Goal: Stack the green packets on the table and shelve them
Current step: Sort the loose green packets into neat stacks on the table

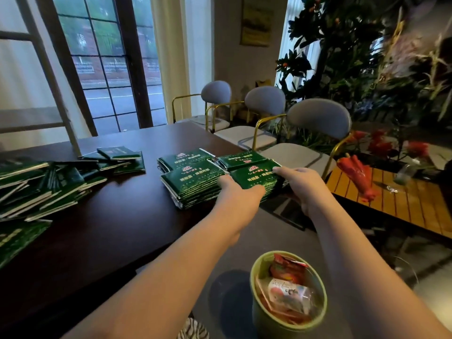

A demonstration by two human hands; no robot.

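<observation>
Several neat stacks of green packets stand near the right edge of the dark wooden table [105, 223]. Both my hands hold the near right stack [254, 178]: my left hand [238, 194] grips its left and near side, my right hand [299, 184] grips its right side with the thumb on top. Beside it stand the near left stack [192, 185], the far left stack [182, 159] and the far right stack [241, 159]. A loose heap of green packets [41, 187] sprawls at the table's left, with a small pile [117, 159] behind it.
A green round bin [288, 293] with wrappers inside stands on the floor below my arms. Three grey chairs [318, 118] line the table's right side. A low slatted wooden table [401, 199] with red flowers sits to the right. A pale ladder-like shelf frame [41, 69] stands at the far left.
</observation>
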